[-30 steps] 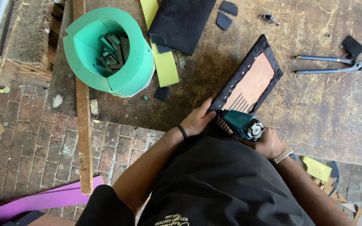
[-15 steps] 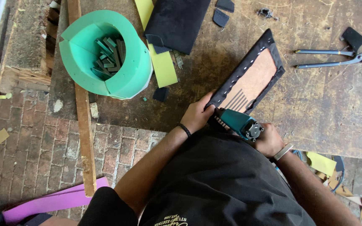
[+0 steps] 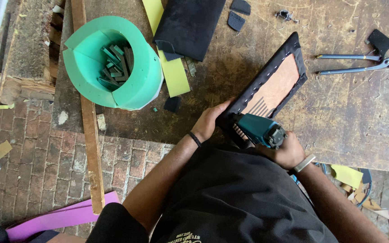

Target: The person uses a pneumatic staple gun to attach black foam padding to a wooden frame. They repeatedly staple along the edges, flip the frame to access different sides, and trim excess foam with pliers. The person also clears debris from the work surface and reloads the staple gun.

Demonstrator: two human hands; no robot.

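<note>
Mid-stapling, looks like: left hand grips the fabric-wrapped panel at its near corner on the workbench, right hand wrapped round teal staple gun. Next prob needs fabric kept tight w/ gun square on the edge.

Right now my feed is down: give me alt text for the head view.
Seen from above, a person's right hand presses a teal staple gun onto the near corner of a black fabric-edged board, which the left hand steadies. On the worn workbench lie pincers and a green foam ring of staple strips.

No packages, labels, signs, screens.
</note>
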